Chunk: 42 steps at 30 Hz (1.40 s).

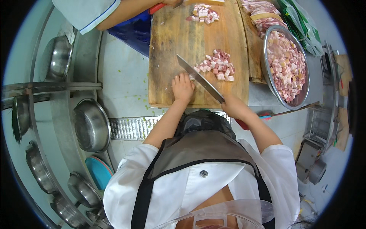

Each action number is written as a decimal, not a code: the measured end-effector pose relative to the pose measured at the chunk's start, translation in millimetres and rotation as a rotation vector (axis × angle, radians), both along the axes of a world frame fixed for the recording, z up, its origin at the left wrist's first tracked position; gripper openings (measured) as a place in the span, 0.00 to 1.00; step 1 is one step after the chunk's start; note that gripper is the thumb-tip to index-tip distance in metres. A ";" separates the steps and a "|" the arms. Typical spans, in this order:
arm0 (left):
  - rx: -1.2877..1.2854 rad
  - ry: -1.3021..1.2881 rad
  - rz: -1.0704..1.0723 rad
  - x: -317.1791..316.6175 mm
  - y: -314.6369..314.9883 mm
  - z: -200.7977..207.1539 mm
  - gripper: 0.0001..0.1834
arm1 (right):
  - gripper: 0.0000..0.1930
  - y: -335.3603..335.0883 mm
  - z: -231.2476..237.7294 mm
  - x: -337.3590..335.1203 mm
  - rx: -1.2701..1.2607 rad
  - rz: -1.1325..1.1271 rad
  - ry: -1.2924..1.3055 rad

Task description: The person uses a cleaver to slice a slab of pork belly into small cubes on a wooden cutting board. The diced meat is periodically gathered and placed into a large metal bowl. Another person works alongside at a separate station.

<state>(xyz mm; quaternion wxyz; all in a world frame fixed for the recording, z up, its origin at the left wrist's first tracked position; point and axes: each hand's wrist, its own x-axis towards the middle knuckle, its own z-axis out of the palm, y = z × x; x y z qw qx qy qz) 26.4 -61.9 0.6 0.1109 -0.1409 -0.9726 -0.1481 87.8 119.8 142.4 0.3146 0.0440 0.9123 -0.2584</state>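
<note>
Steel-bladed, the chopping knife [201, 79] clamped in the right hand [233, 106] risked nicking the nearby left hand [183, 88], hold unclear, if it slipped.

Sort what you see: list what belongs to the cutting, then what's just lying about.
In use:
- knife, in the right hand
- board, with the left hand on it
- diced meat, by the blade
- bowl of diced meat, probably

Apparently just lying about:
- steel basin, left
- blue dish, lower left
- green plastic, upper right
</note>
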 end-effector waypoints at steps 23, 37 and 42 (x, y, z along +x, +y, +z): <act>0.571 -0.063 -0.091 12.8 -21.1 3.3 0.26 | 0.09 -36.3 -25.9 -6.9 -0.008 0.076 0.376; 0.445 -0.040 -0.093 10.7 -15.3 -3.3 0.21 | 0.13 -33.2 -11.3 -23.8 0.051 0.051 -0.007; 0.433 0.024 -0.140 7.2 -18.5 -0.1 0.21 | 0.13 -47.3 -51.7 -50.8 0.061 0.124 0.311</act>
